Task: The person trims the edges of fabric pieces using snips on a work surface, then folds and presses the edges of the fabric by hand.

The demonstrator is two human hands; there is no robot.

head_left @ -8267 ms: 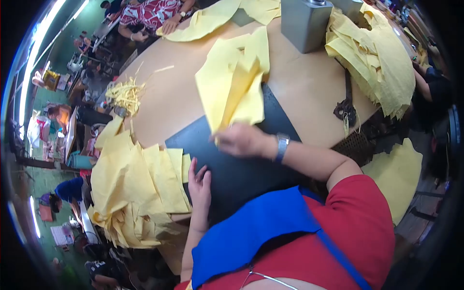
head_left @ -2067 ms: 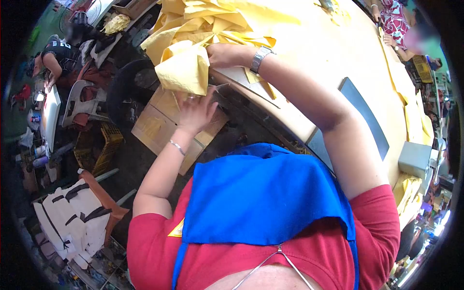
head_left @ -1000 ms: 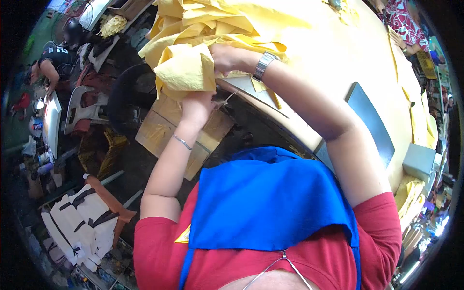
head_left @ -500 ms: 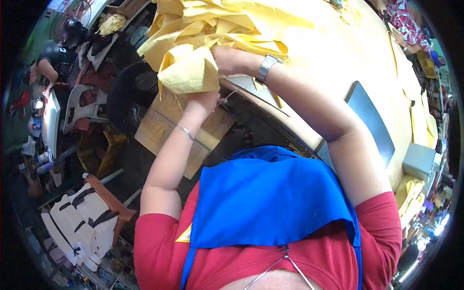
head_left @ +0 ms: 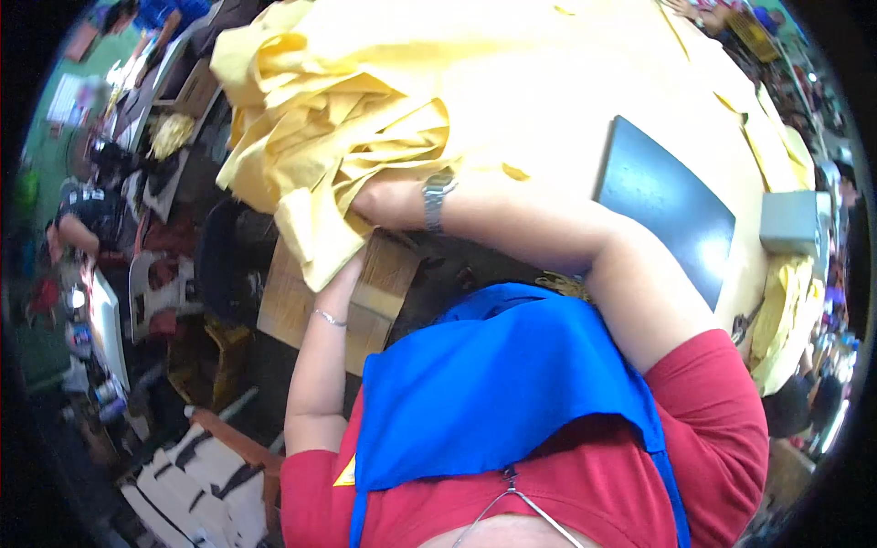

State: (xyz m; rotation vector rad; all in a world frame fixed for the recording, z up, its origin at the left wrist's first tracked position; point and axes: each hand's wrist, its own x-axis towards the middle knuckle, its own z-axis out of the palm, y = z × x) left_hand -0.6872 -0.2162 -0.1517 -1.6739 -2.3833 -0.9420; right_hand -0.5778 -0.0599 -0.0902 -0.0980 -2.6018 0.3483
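A: Status on right hand (head_left: 391, 202)?
B: Pushed up against the yellow sheets (head_left: 333, 114), back of hand to camera, fingers tucked behind a fold. Touching, yes. Can't tell how far open, or whether gripping.
A: And left hand (head_left: 353, 262)?
B: Lower, mostly under a drooping yellow flap (head_left: 312, 228). Just a strip near the wrist visible, then bracelet (head_left: 330, 319) and bare forearm. No view of fingers, so can't call open or closed.
A: Where to look for the sheets?
B: Heaped loosely at the left end of the table (head_left: 751, 267), with flap hanging down just beside the right hand and across the left. Impossible to count, too many overlaps.
A: Nearby?
B: Below the flap, a cardboard box (head_left: 379, 285), partly covered by left forearm. Right of the watch (head_left: 438, 194), well apart from both hands, a black mat (head_left: 667, 205) on the tabletop, lower end partly behind right arm. Farther right, a grey block (head_left: 790, 222).
A: Hard to read?
B: Most of the tabletop, blown out to near white. Sheet outlines lost in glare up top. Co-worker's hand (head_left: 683, 8) cut off by upper edge. Left background smeary.
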